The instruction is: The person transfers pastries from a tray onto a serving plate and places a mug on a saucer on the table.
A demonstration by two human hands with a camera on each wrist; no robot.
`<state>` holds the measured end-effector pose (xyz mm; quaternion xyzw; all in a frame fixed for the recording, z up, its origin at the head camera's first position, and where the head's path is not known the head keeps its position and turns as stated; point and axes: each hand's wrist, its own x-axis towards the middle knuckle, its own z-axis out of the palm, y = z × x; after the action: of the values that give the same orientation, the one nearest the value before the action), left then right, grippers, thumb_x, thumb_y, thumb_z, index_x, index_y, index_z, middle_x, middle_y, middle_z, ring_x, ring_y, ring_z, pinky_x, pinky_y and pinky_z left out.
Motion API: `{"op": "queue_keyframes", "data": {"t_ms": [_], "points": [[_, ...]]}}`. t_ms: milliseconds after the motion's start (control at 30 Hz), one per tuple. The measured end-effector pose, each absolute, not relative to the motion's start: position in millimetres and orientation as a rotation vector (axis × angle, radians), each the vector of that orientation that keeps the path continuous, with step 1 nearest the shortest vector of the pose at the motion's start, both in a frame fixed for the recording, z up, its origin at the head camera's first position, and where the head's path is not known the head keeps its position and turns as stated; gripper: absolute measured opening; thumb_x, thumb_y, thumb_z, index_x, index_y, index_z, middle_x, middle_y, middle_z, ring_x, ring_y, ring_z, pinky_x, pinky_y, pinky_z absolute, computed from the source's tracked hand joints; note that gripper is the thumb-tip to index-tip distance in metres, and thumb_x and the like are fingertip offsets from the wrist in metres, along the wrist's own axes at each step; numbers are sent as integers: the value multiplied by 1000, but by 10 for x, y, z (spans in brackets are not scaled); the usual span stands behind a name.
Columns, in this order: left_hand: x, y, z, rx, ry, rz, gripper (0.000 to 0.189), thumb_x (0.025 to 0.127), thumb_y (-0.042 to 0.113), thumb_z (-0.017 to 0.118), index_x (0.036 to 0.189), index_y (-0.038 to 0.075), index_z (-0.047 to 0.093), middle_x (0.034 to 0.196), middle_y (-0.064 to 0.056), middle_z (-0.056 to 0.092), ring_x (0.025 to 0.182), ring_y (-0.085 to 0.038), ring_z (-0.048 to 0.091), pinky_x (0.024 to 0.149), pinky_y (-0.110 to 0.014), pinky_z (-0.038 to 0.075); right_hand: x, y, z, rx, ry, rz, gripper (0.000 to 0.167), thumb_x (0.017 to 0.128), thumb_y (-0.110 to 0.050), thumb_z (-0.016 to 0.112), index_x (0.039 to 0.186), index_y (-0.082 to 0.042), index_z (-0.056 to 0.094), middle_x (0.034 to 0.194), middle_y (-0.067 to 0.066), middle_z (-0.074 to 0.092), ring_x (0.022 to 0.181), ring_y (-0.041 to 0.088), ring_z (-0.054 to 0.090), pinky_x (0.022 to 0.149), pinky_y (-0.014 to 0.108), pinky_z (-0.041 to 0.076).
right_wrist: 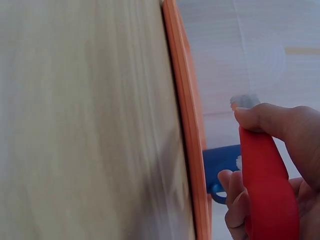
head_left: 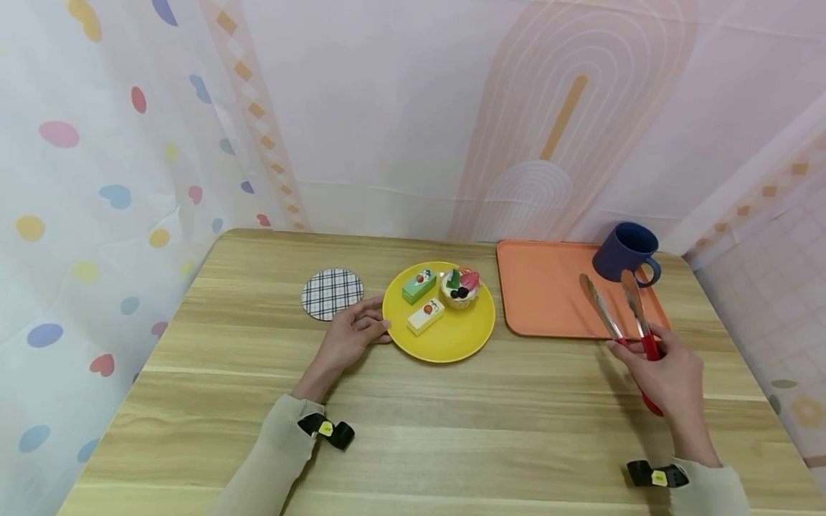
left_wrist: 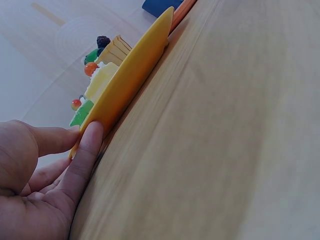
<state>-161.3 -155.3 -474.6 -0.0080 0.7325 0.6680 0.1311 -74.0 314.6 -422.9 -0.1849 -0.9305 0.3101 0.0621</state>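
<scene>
My left hand pinches the left rim of a yellow plate, thumb and fingers on its edge. On the plate stand a green cake slice, a pale yellow cake slice and a cupcake topped with fruit. In the left wrist view the plate shows edge-on, close to the tabletop. My right hand holds red-handled metal tongs with their tips apart, above the near right part of an orange tray. The right wrist view shows the red handle in the fingers.
A dark blue mug stands at the tray's far right corner, its handle toward the right. Left of the plate lies a round checked coaster. The wooden table meets a patterned curtain at its back edge.
</scene>
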Motion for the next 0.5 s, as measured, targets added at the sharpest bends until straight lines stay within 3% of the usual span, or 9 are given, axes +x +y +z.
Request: {"op": "queue_keyframes", "data": {"t_ms": [133, 233, 367, 500], "points": [[-1613, -1557, -4747, -14, 2134, 1934, 54, 99, 0, 64, 150, 5, 48, 115, -19, 63, 88, -11, 71, 81, -28, 67, -717, 3171, -4246, -586, -2837, 911, 86, 88, -49, 79, 147, 6, 48, 107, 20, 77, 82, 18, 68, 60, 21, 47], [-1612, -1557, -4748, -6, 2138, 1927, 54, 99, 1, 64, 151, 6, 48, 116, -19, 63, 88, -12, 71, 81, -28, 67, -704, 3186, -4253, -640, -2860, 904, 91, 88, -52, 77, 148, 8, 46, 111, 26, 74, 98, 39, 66, 61, 24, 46], [-1611, -1554, -4752, -9, 2138, 1929, 54, 99, 1, 64, 150, 6, 49, 117, -20, 62, 89, -12, 71, 81, -28, 67, -692, 3209, -4262, -707, -2893, 877, 94, 87, -56, 76, 147, 9, 45, 111, 29, 71, 104, 45, 63, 60, 25, 45], [-1611, -1560, -4757, -10, 2136, 1934, 53, 99, 0, 64, 150, 6, 49, 117, -20, 62, 90, -13, 71, 81, -29, 67, -669, 3238, -4290, -724, -2902, 841, 89, 87, -56, 75, 143, 8, 50, 104, 23, 75, 104, 45, 64, 62, 27, 45]]}}
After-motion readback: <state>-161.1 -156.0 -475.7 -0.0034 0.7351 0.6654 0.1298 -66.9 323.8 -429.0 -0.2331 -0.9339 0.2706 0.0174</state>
